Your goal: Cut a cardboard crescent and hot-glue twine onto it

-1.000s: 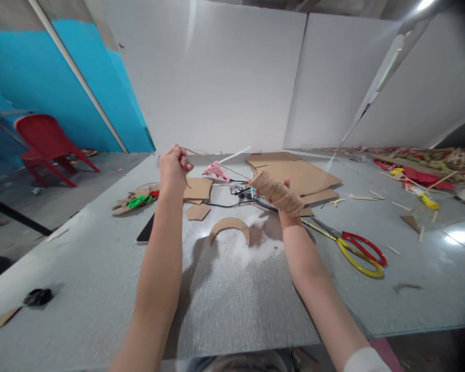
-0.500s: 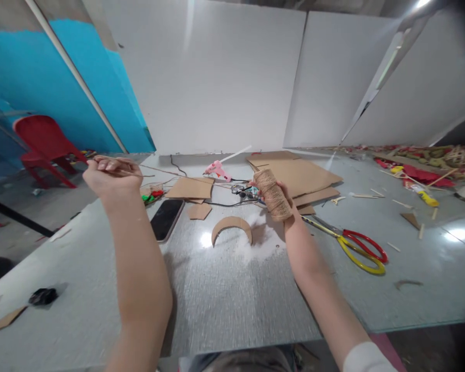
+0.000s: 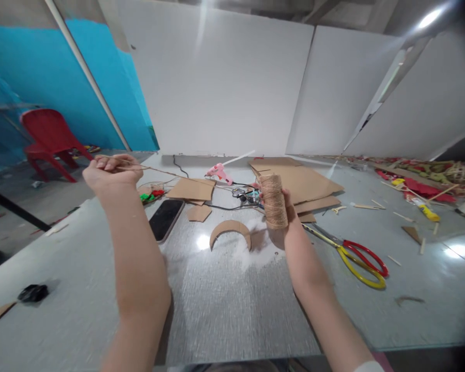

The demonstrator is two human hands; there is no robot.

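My right hand (image 3: 287, 200) is wrapped round a spool of brown twine (image 3: 274, 201), held nearly upright above the table. A strand of twine (image 3: 163, 171) runs from the spool side leftward to my left hand (image 3: 114, 169), which is raised at the left with its fingers closed on it. Between my forearms, a crescent-shaped cardboard piece (image 3: 231, 227) lies on the table. Behind it are small cardboard pieces (image 3: 192, 189) and a pink glue gun (image 3: 218, 172).
A phone (image 3: 166, 220) lies beside my left forearm. Scissors with red and yellow handles (image 3: 346, 250) rest right of my right forearm. Large cardboard sheets (image 3: 298, 181) are at the back, sticks and red scraps (image 3: 430, 188) at the far right, a black lump (image 3: 33, 293) at the left.
The spool has turned more upright and shifted slightly right in my right hand. My left hand stays raised with the twine. The camera view has tilted slightly.
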